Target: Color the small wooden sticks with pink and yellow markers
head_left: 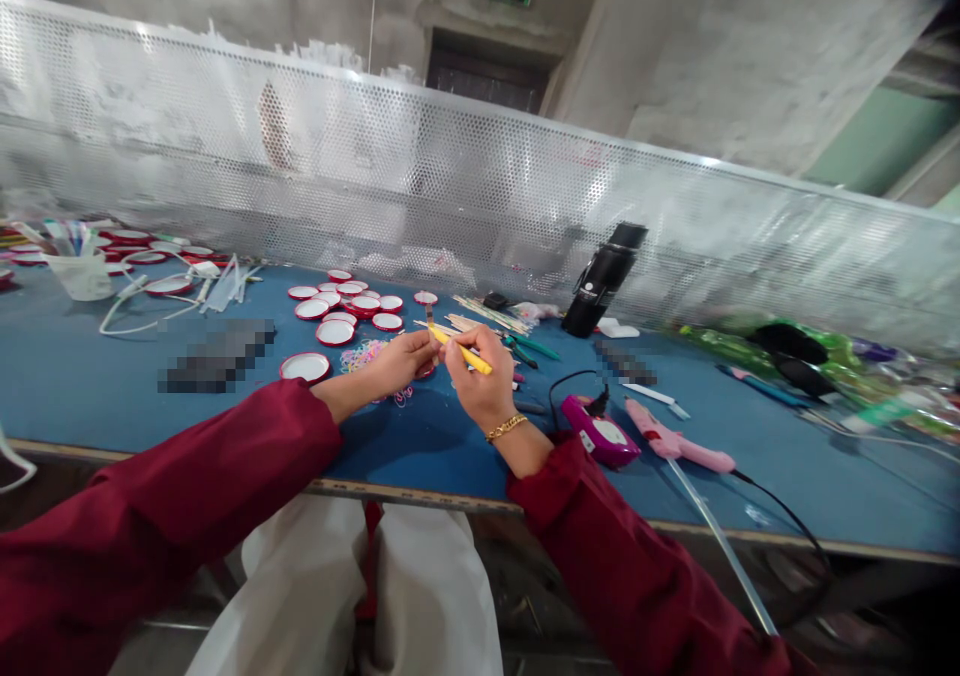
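My right hand (484, 376) is closed around a yellow pen-like tool (474, 356), whose handle slants down to the right. At its upper end is a narrow brownish tip; its exact kind is unclear. Close beside it, my left hand (397, 364) has its fingers pinched together at the tool's front end, and whatever they hold is too small and hidden to name. Under and beside the left hand lies a pile of small pastel rubber bands (361, 355). A red-rimmed white lid (304, 366) lies left of that pile, with several more lids (335, 331) behind.
Thin wooden sticks (487, 314) and green-handled pliers (529, 346) lie beyond my right hand. To the right are a purple box (600, 434), a pink glue gun (675, 441) and a black bottle (604, 281). A white cup (81, 276) stands far left. Perforated metal screen (487, 176) bounds the back.
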Available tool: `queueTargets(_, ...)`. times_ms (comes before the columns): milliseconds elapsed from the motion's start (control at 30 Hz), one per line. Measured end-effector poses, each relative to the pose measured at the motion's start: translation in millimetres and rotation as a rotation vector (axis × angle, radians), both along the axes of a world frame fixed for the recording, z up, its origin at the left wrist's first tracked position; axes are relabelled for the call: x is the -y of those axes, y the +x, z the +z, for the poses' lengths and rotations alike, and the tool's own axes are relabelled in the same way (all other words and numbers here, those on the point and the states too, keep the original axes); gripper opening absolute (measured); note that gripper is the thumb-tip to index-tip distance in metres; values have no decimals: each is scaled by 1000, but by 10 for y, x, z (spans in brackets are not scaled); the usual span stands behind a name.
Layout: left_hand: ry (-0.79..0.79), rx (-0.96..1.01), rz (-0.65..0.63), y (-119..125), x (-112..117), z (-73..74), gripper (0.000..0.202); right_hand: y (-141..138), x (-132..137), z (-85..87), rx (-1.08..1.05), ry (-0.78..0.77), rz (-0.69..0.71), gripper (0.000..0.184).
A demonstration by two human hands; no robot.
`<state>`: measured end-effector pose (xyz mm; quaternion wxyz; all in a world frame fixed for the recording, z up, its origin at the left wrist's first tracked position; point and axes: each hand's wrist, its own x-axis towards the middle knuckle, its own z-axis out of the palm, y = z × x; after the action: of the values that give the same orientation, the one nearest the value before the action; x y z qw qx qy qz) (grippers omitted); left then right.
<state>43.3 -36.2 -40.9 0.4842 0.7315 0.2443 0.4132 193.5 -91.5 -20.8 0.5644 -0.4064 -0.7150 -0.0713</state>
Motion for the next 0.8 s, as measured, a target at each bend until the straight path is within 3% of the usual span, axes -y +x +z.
queueTargets(800, 13, -10, 21, -1, -5, -3, 37, 7, -2, 13, -36, 20, -32, 7)
